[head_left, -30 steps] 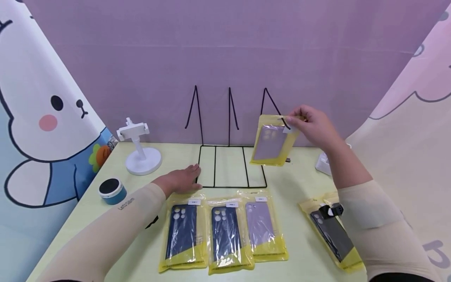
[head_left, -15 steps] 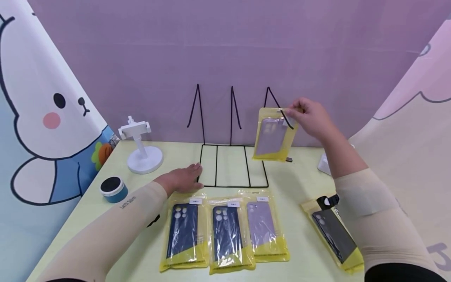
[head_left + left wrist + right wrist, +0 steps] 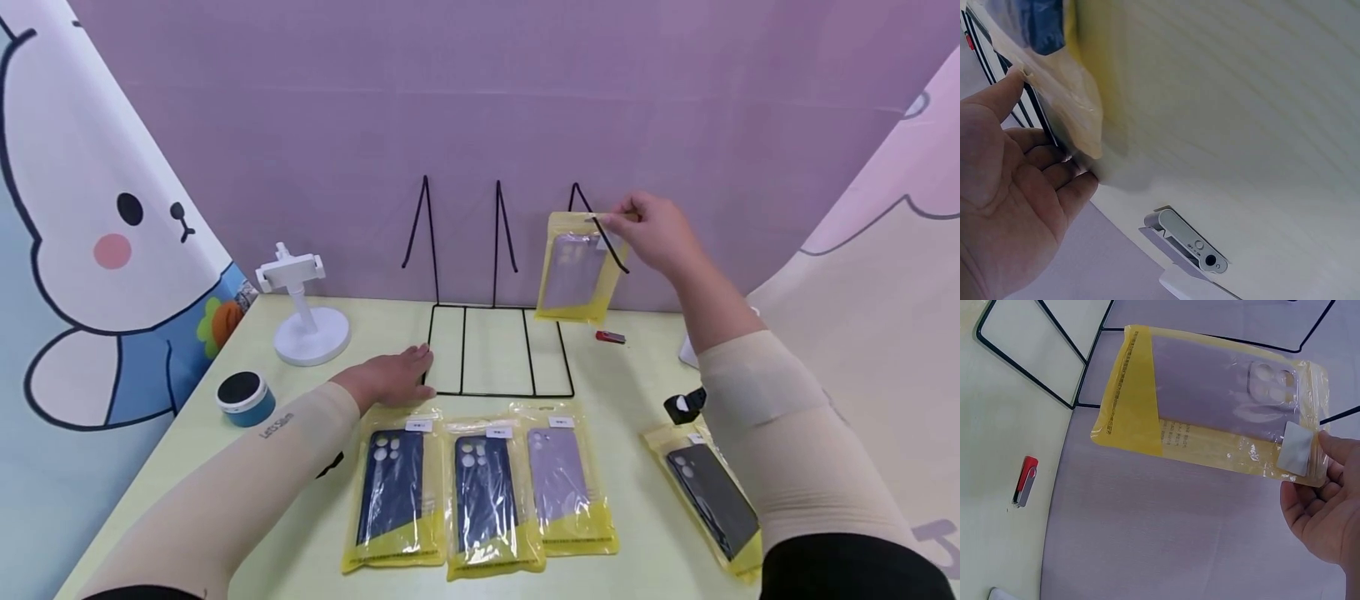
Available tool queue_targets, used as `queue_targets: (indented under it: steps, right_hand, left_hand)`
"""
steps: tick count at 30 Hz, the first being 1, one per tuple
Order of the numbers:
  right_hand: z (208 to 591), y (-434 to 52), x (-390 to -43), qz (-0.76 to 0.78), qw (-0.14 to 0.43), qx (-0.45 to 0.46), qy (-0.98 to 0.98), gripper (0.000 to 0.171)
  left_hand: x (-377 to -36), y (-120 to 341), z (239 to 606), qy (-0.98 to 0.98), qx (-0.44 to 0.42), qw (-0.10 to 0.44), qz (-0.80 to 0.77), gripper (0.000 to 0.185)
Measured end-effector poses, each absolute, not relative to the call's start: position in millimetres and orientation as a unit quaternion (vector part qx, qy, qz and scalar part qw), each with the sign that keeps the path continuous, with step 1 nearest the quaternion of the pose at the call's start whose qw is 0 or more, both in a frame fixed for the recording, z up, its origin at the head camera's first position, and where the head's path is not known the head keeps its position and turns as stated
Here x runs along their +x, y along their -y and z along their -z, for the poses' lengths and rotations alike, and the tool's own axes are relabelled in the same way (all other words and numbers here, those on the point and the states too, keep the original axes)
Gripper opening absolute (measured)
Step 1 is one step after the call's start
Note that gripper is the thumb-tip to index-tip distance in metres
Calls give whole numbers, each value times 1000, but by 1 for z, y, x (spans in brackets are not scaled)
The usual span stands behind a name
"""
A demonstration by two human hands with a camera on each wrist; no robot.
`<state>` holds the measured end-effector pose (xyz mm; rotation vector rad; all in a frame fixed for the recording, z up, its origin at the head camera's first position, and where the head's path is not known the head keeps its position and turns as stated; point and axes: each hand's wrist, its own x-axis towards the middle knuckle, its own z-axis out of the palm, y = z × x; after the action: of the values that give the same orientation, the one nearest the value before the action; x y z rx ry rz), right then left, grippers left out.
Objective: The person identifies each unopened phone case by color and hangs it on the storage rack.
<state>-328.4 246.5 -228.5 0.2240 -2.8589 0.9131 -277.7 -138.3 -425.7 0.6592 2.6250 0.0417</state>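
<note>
The right hand [image 3: 654, 233] holds a lilac phone case in a clear, yellow-edged plastic pouch [image 3: 576, 268] up in the air, at the rightmost prong of the black wire display rack [image 3: 498, 346] that stands at the back of the pale yellow tabletop [image 3: 630, 371]. Its fingers [image 3: 1310, 509] are curled, and thumb and fingertips pinch the pouch's top corner by the white label; the pouch hangs below them, slightly tilted. To hang it well, I judge the hole in the pouch's header must meet the prong's tip squarely, so the pouch should be kept level and guided slowly; a pinch at one corner lets it swing. The left hand [image 3: 390, 379] lies palm down on the tabletop at the rack's front left corner, fingers [image 3: 1054, 181] nearly straight and gripping nothing, their tips against the wire base, which should steady the rack. In front of the rack lie three more pouched cases in a row, two dark blue and one lilac [image 3: 558, 479], and a black one [image 3: 712, 500] lies to the right.
</note>
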Motion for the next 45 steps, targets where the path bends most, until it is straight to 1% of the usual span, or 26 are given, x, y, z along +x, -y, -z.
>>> queue_targets:
  steps: [8, 15, 21, 27, 31, 35, 38, 45]
  right_hand:
    - [225, -245, -342, -300, 73, 66, 949, 44]
    - [223, -247, -347, -303, 62, 44, 950, 46]
    - [223, -252, -346, -306, 65, 37, 949, 49]
    - [224, -262, -340, -352, 77, 38, 932, 62]
    - [231, -275, -330, -398, 60, 43, 915, 75]
    - [244, -290, -318, -386, 26, 50, 921, 82]
    - [261, -298, -308, -363, 4, 69, 929, 79]
    - [306, -296, -276, -330, -57, 114, 935, 53]
  left_hand:
    - [-277, 135, 425, -947, 235, 221, -8, 80]
    - [-276, 129, 425, -946, 236, 223, -8, 80]
    - [-278, 127, 427, -946, 243, 215, -14, 81]
    - [-277, 127, 425, -946, 242, 216, -17, 81]
    - [-275, 128, 422, -946, 240, 217, -23, 80]
    - [-275, 130, 421, -946, 242, 215, -19, 79]
    - [-275, 131, 422, -946, 242, 214, -17, 79]
    - [-277, 133, 425, -944, 248, 214, -19, 79]
